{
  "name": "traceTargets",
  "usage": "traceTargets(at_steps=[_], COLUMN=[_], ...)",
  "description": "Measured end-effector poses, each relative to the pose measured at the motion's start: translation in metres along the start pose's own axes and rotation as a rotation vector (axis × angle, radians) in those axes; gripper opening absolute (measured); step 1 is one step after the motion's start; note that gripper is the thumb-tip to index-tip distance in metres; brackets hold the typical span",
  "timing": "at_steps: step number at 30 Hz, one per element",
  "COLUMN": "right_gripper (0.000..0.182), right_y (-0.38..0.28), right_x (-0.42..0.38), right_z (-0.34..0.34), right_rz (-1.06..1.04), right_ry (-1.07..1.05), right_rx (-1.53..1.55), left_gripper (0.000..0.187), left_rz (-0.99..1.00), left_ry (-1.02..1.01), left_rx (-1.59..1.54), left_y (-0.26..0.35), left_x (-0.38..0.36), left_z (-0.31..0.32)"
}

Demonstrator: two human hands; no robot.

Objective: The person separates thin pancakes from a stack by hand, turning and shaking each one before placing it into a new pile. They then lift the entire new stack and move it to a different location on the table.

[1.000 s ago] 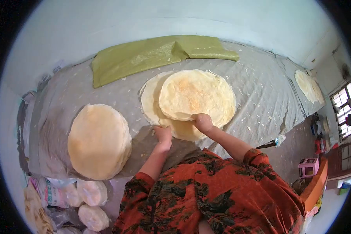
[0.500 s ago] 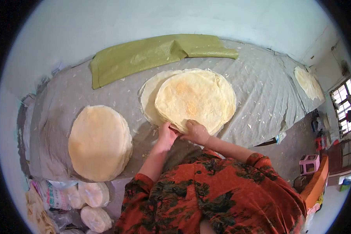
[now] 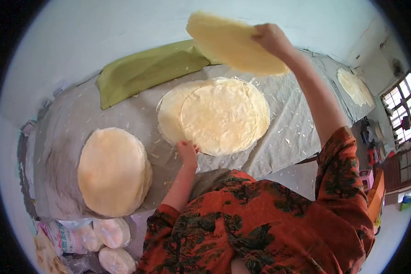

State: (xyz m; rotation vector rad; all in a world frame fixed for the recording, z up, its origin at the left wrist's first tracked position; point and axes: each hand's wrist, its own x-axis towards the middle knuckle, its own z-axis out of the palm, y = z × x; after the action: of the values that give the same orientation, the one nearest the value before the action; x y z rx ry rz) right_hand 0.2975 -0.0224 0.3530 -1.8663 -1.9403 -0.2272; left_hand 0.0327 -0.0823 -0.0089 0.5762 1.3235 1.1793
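Note:
High above the grey-covered table, my right hand (image 3: 273,40) grips the edge of a thin round flatbread (image 3: 235,44), which hangs tilted. Below it lies a stack of thin round flatbreads (image 3: 223,116), with another flatbread (image 3: 168,116) sticking out from under its left side. My left hand (image 3: 187,153) is at the near-left edge of this stack, its fingers curled together; whether they pinch anything is hidden. To the left stands a taller stack of flatbreads (image 3: 114,171) with smooth, pale tops.
A folded olive-green cover (image 3: 150,71) lies along the wall at the back. One more flatbread (image 3: 355,86) rests at the table's far right. Bagged round packs (image 3: 116,260) are below the table at left. Crumbs dot the grey cloth (image 3: 290,121).
My right hand has lifted the top flatbread off the middle stack, up and to the right. My left hand has moved slightly left and stays by the stack's near edge.

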Motion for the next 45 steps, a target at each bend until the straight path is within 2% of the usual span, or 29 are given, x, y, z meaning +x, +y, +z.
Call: traceTargets(at_steps=[3, 4, 5, 6, 7, 9, 11, 12, 13, 15, 16, 18, 19, 21, 23, 24, 26, 29, 31, 32, 33, 34, 35, 36, 38, 41, 42, 44, 45], right_gripper=[0.021, 0.025, 0.025, 0.023, 0.020, 0.013, 0.012, 0.012, 0.014, 0.014, 0.013, 0.014, 0.015, 0.017, 0.021, 0.029, 0.037, 0.040, 0.027, 0.020, 0.018, 0.021, 0.018, 0.017, 0.017, 0.017, 0.019, 0.019, 0.020], right_y=[0.006, 0.003, 0.004, 0.004, -0.007, -0.004, -0.004, -0.004, -0.004, 0.007, 0.009, 0.006, -0.001, -0.017, -0.032, -0.050, -0.053, -0.048, -0.032, 0.023, 0.042, 0.059, 0.047, 0.027, 0.026, 0.012, 0.011, 0.027, 0.025], right_x=[-0.034, -0.051, -0.080, -0.110, -0.131, -0.171, -0.181, -0.181, -0.184, -0.179, -0.173, -0.168, -0.168, -0.176, -0.194, -0.201, -0.226, -0.236, -0.190, -0.165, -0.116, -0.069, -0.026, -0.010, 0.013, 0.001, -0.010, -0.041, -0.068], right_z=[0.072, 0.103, 0.143, 0.182, 0.203, 0.250, 0.264, 0.264, 0.264, 0.259, 0.253, 0.238, 0.232, 0.223, 0.230, 0.230, 0.250, 0.271, 0.241, 0.271, 0.234, 0.196, 0.141, 0.089, 0.044, 0.026, 0.043, 0.109, 0.142], right_rz=[0.016, 0.051, -0.023, -0.058, 0.005, 0.041, 0.070, 0.063, 0.062, 0.076, 0.075, 0.094, 0.082, 0.051, -0.006, 0.104, -0.098, 0.012, 0.211, 0.121, 0.136, 0.070, 0.256, 0.303, 0.104, -0.004, 0.061, 0.062, 0.046], right_ry=[-0.028, -0.211, -0.177, -0.107, -0.288, -0.377, -0.430, -0.413, -0.396, -0.392, -0.379, -0.394, -0.377, -0.336, -0.321, -0.389, -0.038, -0.037, -0.587, -0.455, -0.284, -0.154, -0.294, -0.208, -0.052, -0.028, -0.093, -0.199, -0.207], right_rx=[-0.131, -0.235, -0.153, -0.071, -0.111, -0.038, 0.039, 0.044, 0.050, 0.101, 0.149, 0.186, 0.133, 0.099, 0.142, 0.133, 0.192, 0.279, 0.053, 0.070, 0.180, 0.067, -0.027, 0.009, 0.036, -0.117, -0.069, -0.227, -0.137], left_gripper=[0.012, 0.009, 0.008, 0.008, 0.009, 0.012, 0.013, 0.014, 0.014, 0.016, 0.016, 0.011, 0.011, 0.015, 0.021, 0.027, 0.034, 0.035, 0.033, 0.031, 0.027, 0.027, 0.027, 0.028, 0.021, 0.030, 0.030, 0.034, 0.034], left_rz=[-0.016, -0.065, -0.112, -0.107, -0.175, -0.312, -0.185, -0.058, -0.065, 0.519, 0.514, 0.195, 0.195, -0.374, -0.463, -0.553, -0.476, -0.569, -0.574, -0.584, -0.568, -0.574, -0.557, -0.537, -0.445, 0.235, 0.235, -0.077, -0.070], left_ry=[-0.063, -0.182, -0.300, -0.294, -0.303, -0.320, -0.275, -0.238, -0.239, -0.025, -0.031, -0.170, -0.170, -0.454, -0.548, -0.638, -0.607, -0.680, -0.695, -0.711, -0.616, -0.620, -0.577, -0.536, -0.482, 0.054, 0.062, -0.069, -0.059], left_rx=[0.057, 0.096, 0.135, 0.130, 0.133, 0.142, 0.169, 0.197, 0.202, 0.589, 0.593, 0.442, 0.441, -0.291, -0.392, -0.498, -0.481, -0.622, -0.547, -0.470, -0.370, -0.364, -0.311, -0.256, -0.226, 0.293, 0.285, 0.306, 0.298], left_y=[0.006, 0.001, -0.001, 0.003, 0.006, 0.011, 0.005, 0.002, 0.000, -0.006, -0.002, 0.011, 0.019, 0.031, 0.032, 0.032, 0.026, 0.023, 0.011, 0.003, -0.001, 0.000, 0.003, 0.008, 0.011, -0.009, 0.003, 0.040, 0.025], left_x=[0.003, 0.015, 0.022, 0.024, 0.023, 0.024, 0.024, 0.023, 0.024, 0.024, 0.018, 0.008, 0.004, -0.003, 0.005, 0.009, 0.008, 0.006, 0.021, 0.025, 0.026, 0.025, 0.022, 0.019, 0.009, 0.023, 0.018, 0.002, 0.017], left_z=[0.000, -0.004, -0.007, -0.006, -0.005, -0.002, 0.003, 0.006, 0.008, 0.011, 0.013, 0.017, 0.021, 0.024, 0.025, 0.026, 0.025, 0.018, 0.009, 0.007, 0.013, 0.016, 0.018, 0.020, 0.022, 0.020, 0.021, 0.020, 0.018])
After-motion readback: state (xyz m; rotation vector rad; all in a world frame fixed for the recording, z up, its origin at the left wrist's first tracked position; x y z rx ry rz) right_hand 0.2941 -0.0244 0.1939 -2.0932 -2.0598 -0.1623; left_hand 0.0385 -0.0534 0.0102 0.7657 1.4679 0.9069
